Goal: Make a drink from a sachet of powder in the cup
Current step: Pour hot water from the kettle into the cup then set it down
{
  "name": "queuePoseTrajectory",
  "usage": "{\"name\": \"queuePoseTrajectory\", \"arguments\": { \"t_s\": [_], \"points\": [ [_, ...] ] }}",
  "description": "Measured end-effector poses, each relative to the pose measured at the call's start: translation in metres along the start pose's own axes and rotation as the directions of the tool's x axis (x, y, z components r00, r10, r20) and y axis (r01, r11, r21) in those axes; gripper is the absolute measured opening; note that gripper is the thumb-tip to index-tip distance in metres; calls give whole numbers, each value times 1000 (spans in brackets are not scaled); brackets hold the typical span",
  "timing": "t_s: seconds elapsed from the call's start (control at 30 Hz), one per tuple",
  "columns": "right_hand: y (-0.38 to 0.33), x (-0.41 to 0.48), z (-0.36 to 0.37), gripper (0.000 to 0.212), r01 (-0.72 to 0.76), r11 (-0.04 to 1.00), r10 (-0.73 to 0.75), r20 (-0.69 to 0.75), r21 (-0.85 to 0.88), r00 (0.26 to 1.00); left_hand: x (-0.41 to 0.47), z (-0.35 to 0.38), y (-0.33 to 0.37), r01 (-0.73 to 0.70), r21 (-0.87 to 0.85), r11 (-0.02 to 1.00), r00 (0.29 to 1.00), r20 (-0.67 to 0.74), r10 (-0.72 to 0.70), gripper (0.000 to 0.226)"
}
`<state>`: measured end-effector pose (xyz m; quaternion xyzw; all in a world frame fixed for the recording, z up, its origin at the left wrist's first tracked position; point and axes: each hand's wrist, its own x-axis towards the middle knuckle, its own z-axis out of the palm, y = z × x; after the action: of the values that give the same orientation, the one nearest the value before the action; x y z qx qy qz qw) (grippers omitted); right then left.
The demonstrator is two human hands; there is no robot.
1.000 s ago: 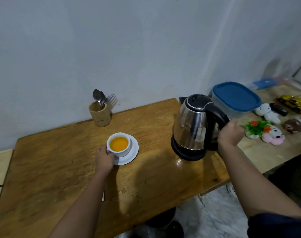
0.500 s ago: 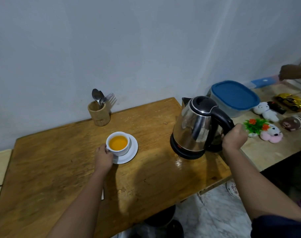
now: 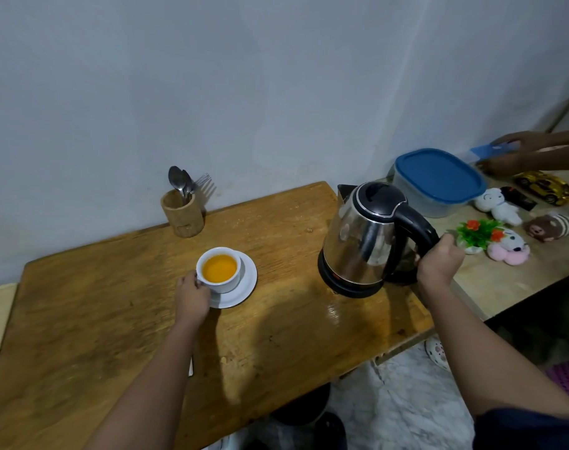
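Left hand (image 3: 192,293) grips the full cup (image 3: 219,270) on its saucer (image 3: 244,289); right hand (image 3: 439,264) is closed round the electric kettle (image 3: 364,235) handle. A jolt could slop orange drink over.

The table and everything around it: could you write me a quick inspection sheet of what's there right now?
Surface: wooden table, worn, with a glossy patch in front of the kettle.
Job's things: white cup of orange drink on a saucer; steel kettle, tilted, its base edge low at the table.
Clutter: wooden holder with spoons and a fork; on the side counter a blue-lidded tub, soft toys, a gold toy car.
Hands: left hand holds the cup; right hand grips the kettle handle.
Cables: a thin dark line at the far left edge, too small to tell.
Surroundings: plain wall, marble floor; another person's hands reach over the counter.
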<state>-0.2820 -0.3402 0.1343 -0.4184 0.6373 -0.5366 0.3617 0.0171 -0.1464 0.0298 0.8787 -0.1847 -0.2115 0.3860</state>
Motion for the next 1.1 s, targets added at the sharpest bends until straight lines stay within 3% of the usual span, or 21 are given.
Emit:
{"name": "queuePoseTrajectory", "arguments": {
  "t_s": [0.53, 0.7, 1.1],
  "points": [
    [10, 16, -6, 37, -36, 999, 37, 38, -30, 999, 3, 1, -3, 5, 4, 1000, 1000, -7, -5, 36],
    [2, 6, 6, 41, 29, 999, -26, 77, -37, 997, 2, 0, -2, 3, 2, 1000, 1000, -3, -3, 36],
    [-2, 14, 5, 41, -61, 997, 62, -16, 36, 998, 4, -2, -4, -1, 9, 1000, 1000, 19, 1, 39]
  ]
}}
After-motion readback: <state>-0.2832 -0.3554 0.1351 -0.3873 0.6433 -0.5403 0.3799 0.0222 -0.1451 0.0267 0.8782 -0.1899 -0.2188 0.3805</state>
